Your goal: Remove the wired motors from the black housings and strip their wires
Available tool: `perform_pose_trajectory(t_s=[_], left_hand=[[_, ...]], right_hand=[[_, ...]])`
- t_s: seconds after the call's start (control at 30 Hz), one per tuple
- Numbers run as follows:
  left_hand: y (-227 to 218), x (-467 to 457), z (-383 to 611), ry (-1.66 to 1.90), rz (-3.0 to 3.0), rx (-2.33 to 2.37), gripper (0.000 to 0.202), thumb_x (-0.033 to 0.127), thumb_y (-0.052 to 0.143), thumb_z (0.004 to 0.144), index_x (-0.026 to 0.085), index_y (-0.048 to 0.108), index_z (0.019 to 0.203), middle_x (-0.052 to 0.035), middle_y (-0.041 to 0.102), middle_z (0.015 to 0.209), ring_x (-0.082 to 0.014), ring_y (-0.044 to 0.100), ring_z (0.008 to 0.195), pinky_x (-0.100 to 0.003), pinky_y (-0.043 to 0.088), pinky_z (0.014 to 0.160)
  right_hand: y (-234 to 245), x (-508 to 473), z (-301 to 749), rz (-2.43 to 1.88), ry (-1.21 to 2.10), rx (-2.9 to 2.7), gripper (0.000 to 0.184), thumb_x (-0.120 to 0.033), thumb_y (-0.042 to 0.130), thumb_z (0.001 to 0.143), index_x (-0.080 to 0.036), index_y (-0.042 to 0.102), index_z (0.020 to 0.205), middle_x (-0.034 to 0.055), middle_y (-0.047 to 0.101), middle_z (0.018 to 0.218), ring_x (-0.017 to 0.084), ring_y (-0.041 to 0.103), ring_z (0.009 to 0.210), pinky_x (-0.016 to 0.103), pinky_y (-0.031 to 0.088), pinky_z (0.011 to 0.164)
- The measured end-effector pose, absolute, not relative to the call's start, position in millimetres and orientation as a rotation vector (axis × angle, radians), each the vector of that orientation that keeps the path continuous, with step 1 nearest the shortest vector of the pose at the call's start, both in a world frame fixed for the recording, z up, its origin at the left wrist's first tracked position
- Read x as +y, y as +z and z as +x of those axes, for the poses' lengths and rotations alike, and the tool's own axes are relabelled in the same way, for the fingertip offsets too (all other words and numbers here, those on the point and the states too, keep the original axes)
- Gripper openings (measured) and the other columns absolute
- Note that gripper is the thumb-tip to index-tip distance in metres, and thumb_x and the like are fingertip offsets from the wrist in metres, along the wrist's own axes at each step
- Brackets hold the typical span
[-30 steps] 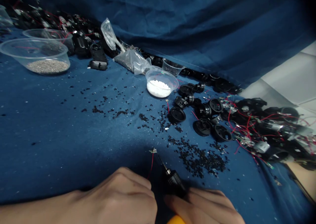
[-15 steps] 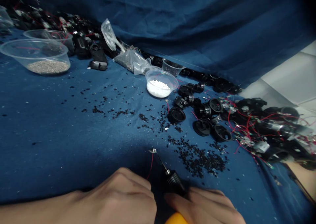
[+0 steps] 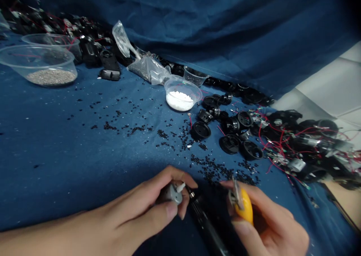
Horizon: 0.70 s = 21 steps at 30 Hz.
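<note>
A blue cloth [image 3: 84, 165] covers the work surface, and a blue curtain [image 3: 197, 26] hangs behind it with soft folds. Near the front edge, the left hand [image 3: 141, 201] is grasping a small grey motor [image 3: 173, 197] between thumb and bent fingers; a pale tip on the motor points up and to the right. The right hand [image 3: 273, 218] is well apart from it and is also grasping, with a yellow tool [image 3: 246, 206] between its thumb and fingers. The tool has a metal part on the side that faces the motor, but the view is a little blurred and I cannot tell its exact kind. Between the two hands there is a black screwdriver [image 3: 207, 226], slanted, with its metal end near the left fingers.

Beyond the right hand lie many tiny black bits [image 3: 222, 169], scattered also to the left. Behind them is a group of round black caps [image 3: 200, 130], and to the right a heap of parts with red wires [image 3: 282, 139]. Farther back stand a clear bowl [image 3: 196, 99] of white bits, a plastic bag [image 3: 150, 68] and, at far left, a wider bowl [image 3: 36, 66] with grey grains.
</note>
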<state>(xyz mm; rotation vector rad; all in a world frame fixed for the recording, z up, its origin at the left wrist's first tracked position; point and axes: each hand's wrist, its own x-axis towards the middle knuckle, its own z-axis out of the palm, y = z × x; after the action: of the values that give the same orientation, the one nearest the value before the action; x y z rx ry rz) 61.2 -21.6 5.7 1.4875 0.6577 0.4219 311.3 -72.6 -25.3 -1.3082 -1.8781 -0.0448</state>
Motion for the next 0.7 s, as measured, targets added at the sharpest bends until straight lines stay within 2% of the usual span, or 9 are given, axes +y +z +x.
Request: perform_pose_trajectory(t_s=[0.07, 0.13, 0.2, 0.27, 0.4, 0.5, 0.57, 0.7], left_hand=[[1.8, -20.6, 64.1, 0.459, 1.379, 0.628, 0.029, 0.03, 0.042, 0.103, 0.029, 0.047, 0.132, -0.0008, 0.06, 0.107, -0.0097, 0.056, 0.099, -0.018, 0.046, 0.085], [-2.2, -19.5, 65.9, 0.476, 1.31, 0.611, 0.034, 0.028, 0.056, 0.097, 0.027, 0.051, 0.131, -0.001, 0.062, 0.109, -0.0105, 0.058, 0.101, -0.02, 0.046, 0.089], [-5.0, -18.1, 66.6, 0.505, 1.26, 0.636, 0.037, 0.024, 0.07, 0.087, 0.023, 0.058, 0.122, -0.001, 0.066, 0.104, -0.0122, 0.061, 0.098, -0.023, 0.048, 0.089], [-6.5, -17.0, 66.8, 0.514, 1.23, 0.664, 0.032, 0.022, 0.075, 0.081, 0.021, 0.064, 0.111, 0.0008, 0.066, 0.094, -0.0113, 0.061, 0.088, -0.021, 0.048, 0.08], [-8.7, -19.2, 67.5, 0.503, 1.39, 0.69, 0.009, 0.026, 0.064, 0.089, 0.02, 0.062, 0.095, 0.0038, 0.056, 0.084, -0.0081, 0.049, 0.075, -0.015, 0.041, 0.067], [-8.9, -22.5, 67.1, 0.497, 1.597, 0.72, 0.009, 0.029, 0.055, 0.094, 0.02, 0.057, 0.092, 0.004, 0.054, 0.08, -0.0083, 0.046, 0.071, -0.015, 0.039, 0.063], [-7.2, -23.7, 66.0, 0.466, 1.697, 0.76, 0.008, 0.029, 0.055, 0.095, 0.022, 0.058, 0.092, 0.0052, 0.058, 0.081, -0.0081, 0.051, 0.072, -0.014, 0.041, 0.065], [-2.4, -24.1, 63.8, 0.488, 1.844, 0.778, 0.01, 0.03, 0.057, 0.093, 0.028, 0.063, 0.101, 0.0045, 0.068, 0.096, -0.0113, 0.063, 0.088, -0.015, 0.048, 0.079]], right_hand=[[-22.3, -68.6, 308.2, -1.322, 0.016, -1.847, 0.027, -0.046, 0.055, 0.092, -0.021, 0.064, 0.097, -0.002, 0.07, 0.072, 0.008, 0.062, 0.05, 0.013, 0.054, 0.057], [-19.2, -65.6, 305.8, -1.317, 0.051, -1.871, 0.027, -0.047, 0.054, 0.093, -0.021, 0.064, 0.095, -0.0032, 0.071, 0.073, 0.006, 0.063, 0.052, 0.011, 0.052, 0.055], [-17.0, -64.3, 304.4, -1.298, 0.019, -1.91, 0.031, -0.05, 0.053, 0.093, -0.021, 0.065, 0.094, -0.0022, 0.074, 0.078, 0.007, 0.068, 0.059, 0.011, 0.053, 0.057], [-15.8, -64.3, 303.5, -1.275, -0.043, -1.973, 0.036, -0.055, 0.052, 0.092, -0.022, 0.065, 0.093, -0.003, 0.075, 0.08, 0.008, 0.071, 0.063, 0.011, 0.054, 0.059], [-14.7, -64.7, 302.2, -1.199, -0.043, -2.081, 0.039, -0.061, 0.05, 0.091, -0.024, 0.064, 0.093, -0.0073, 0.075, 0.077, 0.007, 0.071, 0.063, 0.011, 0.055, 0.062], [-13.0, -63.3, 300.2, -1.139, -0.013, -2.132, 0.04, -0.059, 0.049, 0.093, -0.021, 0.062, 0.095, -0.0045, 0.075, 0.077, 0.007, 0.072, 0.064, 0.01, 0.055, 0.064], [-11.3, -61.7, 297.4, -1.118, -0.031, -2.133, 0.039, -0.057, 0.049, 0.094, -0.019, 0.061, 0.094, -0.0026, 0.075, 0.075, 0.008, 0.071, 0.061, 0.01, 0.055, 0.062], [-8.4, -59.9, 292.0, -1.096, -0.021, -2.121, 0.038, -0.054, 0.049, 0.095, -0.018, 0.059, 0.093, -0.0008, 0.074, 0.071, 0.01, 0.07, 0.058, 0.013, 0.053, 0.051]])
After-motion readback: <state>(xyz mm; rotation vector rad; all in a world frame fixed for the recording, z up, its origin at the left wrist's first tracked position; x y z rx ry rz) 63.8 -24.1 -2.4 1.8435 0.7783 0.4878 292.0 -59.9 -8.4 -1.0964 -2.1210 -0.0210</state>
